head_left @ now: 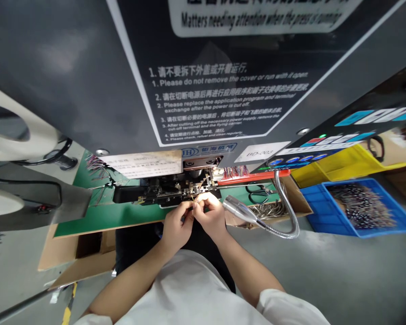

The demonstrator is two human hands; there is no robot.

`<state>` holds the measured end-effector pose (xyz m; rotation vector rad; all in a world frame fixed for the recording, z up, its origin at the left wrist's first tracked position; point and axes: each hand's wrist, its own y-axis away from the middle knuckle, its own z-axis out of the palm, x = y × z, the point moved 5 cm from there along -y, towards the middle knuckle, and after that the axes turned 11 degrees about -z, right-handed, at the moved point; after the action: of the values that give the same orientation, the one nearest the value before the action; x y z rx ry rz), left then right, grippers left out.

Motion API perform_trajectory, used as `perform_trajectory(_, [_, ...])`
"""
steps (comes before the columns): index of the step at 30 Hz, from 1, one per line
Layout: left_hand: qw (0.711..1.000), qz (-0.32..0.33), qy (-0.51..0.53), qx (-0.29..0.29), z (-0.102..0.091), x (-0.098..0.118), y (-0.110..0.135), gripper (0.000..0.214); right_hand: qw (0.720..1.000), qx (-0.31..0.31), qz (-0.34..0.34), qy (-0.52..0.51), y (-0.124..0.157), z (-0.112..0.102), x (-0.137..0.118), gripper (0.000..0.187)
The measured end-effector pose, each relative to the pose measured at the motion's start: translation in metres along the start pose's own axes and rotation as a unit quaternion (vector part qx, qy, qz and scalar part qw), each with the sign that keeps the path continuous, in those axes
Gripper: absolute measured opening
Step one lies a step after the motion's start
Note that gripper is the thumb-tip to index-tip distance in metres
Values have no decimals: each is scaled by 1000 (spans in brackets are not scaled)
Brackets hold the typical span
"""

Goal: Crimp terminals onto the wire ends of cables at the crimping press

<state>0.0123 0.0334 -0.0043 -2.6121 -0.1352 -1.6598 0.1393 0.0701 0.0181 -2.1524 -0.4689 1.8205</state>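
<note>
My left hand (176, 224) and my right hand (211, 216) are pinched together in front of the black press tooling (165, 189). Between their fingertips they hold a thin wire (194, 201) that points toward the machine's die. The wire is too small to make out in detail. Both hands rest at the near edge of the green work surface (118, 214). A white label card (144, 163) sits on top of the tooling.
A large dark machine panel (223, 81) with printed warnings looms above. A flexible-neck lamp (257, 214) curves at the right. A blue bin (358, 207) of wires and a yellow bin (338, 164) stand at right. Loose coloured wires (96, 164) lie at left; cardboard boxes (88, 253) sit below.
</note>
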Motion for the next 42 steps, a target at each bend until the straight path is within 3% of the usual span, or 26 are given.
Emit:
perform_trajectory(6, [999,9,-31,14,0,3,2,15,999,14,-20,26,-2,-1,-7,5])
perform_trajectory(12, [998,12,-49,21,-1,4,1,15,998,-14,-53,44,-2,1,-9,9])
perform_trajectory(18, [996,37,-72,38,-3,4,4,14,997,-8,-48,51,2,0,-3,14])
perform_trajectory(25, [994,53,-76,60,-5,8,1,14,997,-2,-53,57,-1,1,-1,7])
perform_trajectory(38, [994,47,-90,48,-3,4,0,17,993,8,-48,104,-3,-1,-6,2])
perform_trajectory(42, [994,51,-92,41,-2,5,0,18,994,1,-56,92,-3,-1,-6,9])
